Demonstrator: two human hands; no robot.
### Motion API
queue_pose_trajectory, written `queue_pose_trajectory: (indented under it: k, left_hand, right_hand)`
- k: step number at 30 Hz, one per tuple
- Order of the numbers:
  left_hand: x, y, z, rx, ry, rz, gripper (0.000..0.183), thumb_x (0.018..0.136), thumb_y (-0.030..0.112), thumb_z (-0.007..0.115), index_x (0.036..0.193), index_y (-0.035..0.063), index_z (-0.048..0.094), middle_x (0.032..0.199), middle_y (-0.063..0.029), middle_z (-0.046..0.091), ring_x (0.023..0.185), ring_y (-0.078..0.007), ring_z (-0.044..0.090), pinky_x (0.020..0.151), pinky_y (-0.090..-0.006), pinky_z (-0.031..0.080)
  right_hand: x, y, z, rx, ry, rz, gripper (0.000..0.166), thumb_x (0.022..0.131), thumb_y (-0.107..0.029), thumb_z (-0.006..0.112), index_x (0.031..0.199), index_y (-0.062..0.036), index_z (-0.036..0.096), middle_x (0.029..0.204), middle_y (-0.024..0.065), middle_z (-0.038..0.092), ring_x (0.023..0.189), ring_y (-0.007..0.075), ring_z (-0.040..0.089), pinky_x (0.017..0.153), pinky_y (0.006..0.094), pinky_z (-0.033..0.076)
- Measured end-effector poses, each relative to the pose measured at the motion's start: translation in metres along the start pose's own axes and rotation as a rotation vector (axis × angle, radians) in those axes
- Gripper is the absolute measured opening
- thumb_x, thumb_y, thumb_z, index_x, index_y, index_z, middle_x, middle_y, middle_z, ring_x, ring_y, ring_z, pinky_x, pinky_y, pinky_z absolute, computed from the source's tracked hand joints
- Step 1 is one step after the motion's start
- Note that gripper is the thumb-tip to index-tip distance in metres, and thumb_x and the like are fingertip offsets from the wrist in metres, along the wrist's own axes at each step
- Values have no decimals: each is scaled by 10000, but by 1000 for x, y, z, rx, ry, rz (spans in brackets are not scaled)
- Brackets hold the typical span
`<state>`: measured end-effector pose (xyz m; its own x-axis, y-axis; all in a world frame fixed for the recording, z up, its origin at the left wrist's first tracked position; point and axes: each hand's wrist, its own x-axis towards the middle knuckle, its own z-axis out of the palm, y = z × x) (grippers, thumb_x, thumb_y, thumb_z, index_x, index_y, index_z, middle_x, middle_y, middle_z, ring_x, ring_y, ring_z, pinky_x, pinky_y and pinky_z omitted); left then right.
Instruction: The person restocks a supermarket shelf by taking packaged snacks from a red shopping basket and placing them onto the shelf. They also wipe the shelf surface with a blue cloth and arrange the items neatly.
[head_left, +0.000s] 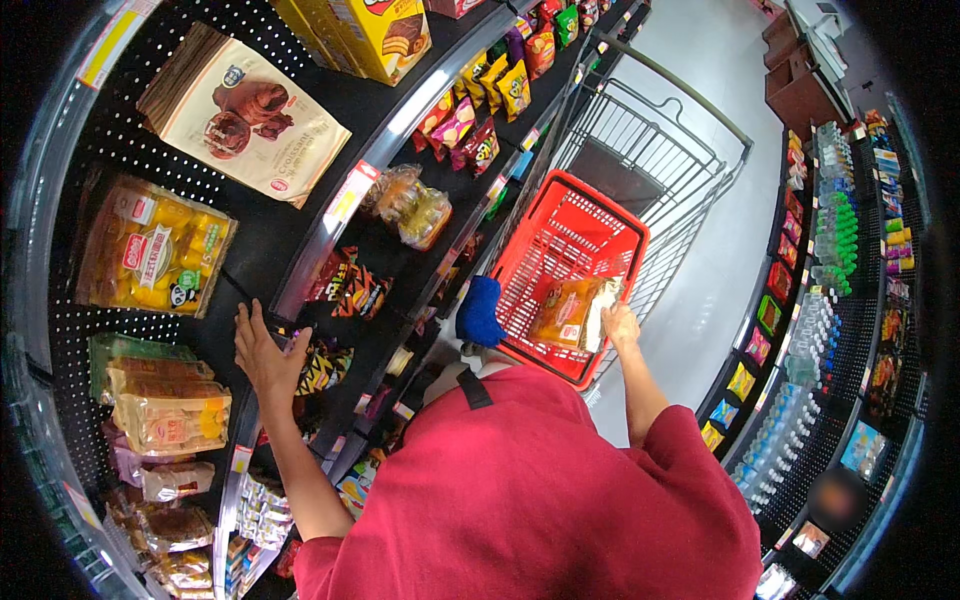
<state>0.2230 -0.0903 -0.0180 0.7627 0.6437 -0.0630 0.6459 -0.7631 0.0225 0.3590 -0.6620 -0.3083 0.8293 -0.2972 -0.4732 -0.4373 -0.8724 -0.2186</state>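
Observation:
My right hand (622, 326) grips one end of a clear bag of brown bread (568, 311), over the red plastic shopping basket (568, 180). Whether the bag rests on the basket's bottom I cannot tell. Fingers spread and holding nothing, my left hand (271, 356) is at the front edge of a black shelf (259, 259). Nearest to it stand packs of yellow soft bread (169, 251) and pouches of packaged snacks (172, 412). Higher in the picture, on the same shelf, is a row of cream-coloured croissant bags (255, 112).
The basket sits in a wire shopping cart (652, 127). Lower shelves on the left hold small snack bags (514, 88) and bagged buns (412, 206). Across the grey aisle floor (694, 247), another shelf carries bottled drinks (832, 232). A blue cloth item (480, 311) hangs at the basket's left side.

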Motion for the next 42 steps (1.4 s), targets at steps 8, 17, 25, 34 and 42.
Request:
queue_pose_trajectory:
  k: [8,17,25,34,42]
  left_hand:
    - [1,-1,4,12,30,28,956,849,497,779,1604,124,328,1672,-162,270,1540,-369,244,1191,-646,237]
    - [-5,-18,13,17,63,108,899,884,479,747,1591,98,341,1662,-193,283,1505,-418,284,1140,-669,293]
    - [25,-28,-45,-458,359,211,687,942,299,725,1499,11,443,1556,-241,415,1436,-442,367,1197,-506,300]
    - [129,-113,-121,-782,970,-134,542,884,267,787,1265,-70,600,1212,-185,634,1033,-289,584,923,-402,456]
    - [175,-145,-135,-1210,909,-44,659,854,215,813,1409,-30,555,1441,-132,589,1289,-252,570,1068,-346,435]
  right_hand:
    - [-11,11,11,-140,-153,27,458,939,-434,636,1185,-51,687,1159,275,707,1129,418,679,969,514,534]
    - [-3,33,26,-63,-216,-206,389,973,-326,546,1181,-22,672,1189,273,687,1133,457,644,999,547,499]
    - [3,54,23,-261,-95,-218,312,890,-274,657,1056,-19,729,1005,275,713,983,408,716,849,504,579]
    - [-59,-15,-46,37,278,-297,530,891,-264,746,1317,4,581,1202,273,648,1151,438,615,1014,498,494]
    - [-85,-120,-66,305,292,-625,374,920,-95,688,1274,7,621,1212,222,652,1140,370,619,1001,455,488]
